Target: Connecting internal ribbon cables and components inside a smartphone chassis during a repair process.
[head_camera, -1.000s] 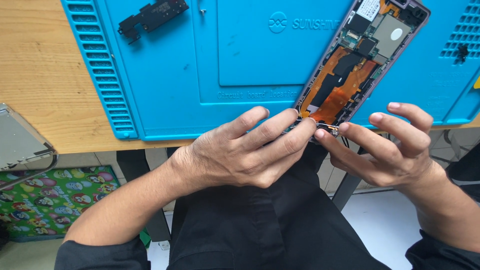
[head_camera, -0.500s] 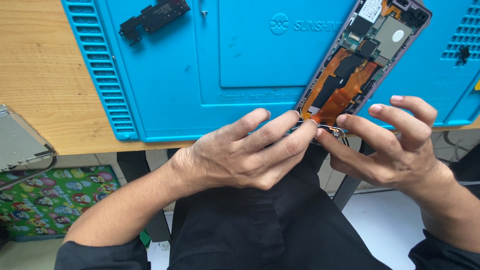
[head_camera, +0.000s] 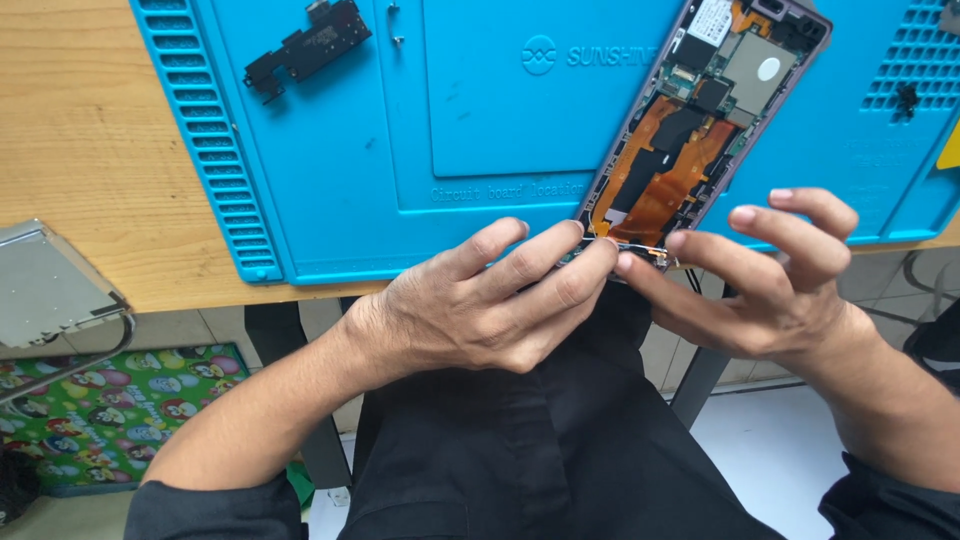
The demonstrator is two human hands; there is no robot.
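Both hands, left hand [head_camera: 480, 310] and right hand [head_camera: 770, 290], pinch a tiny flex part [head_camera: 640, 250] at the phone's [head_camera: 690, 130] 6 o'clock end, looks thin and fragile, so I'd grip its edges gently.

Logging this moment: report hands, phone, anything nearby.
Left hand and right hand pinch a small part at the opened phone bottom edge. Phone lies on blue mat. Black component lies apart.

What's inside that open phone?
Inside the opened phone sit orange flex sheets, black covers and a small circuit board with silver shields. Its bottom end is hidden under the left hand and right hand fingertips.
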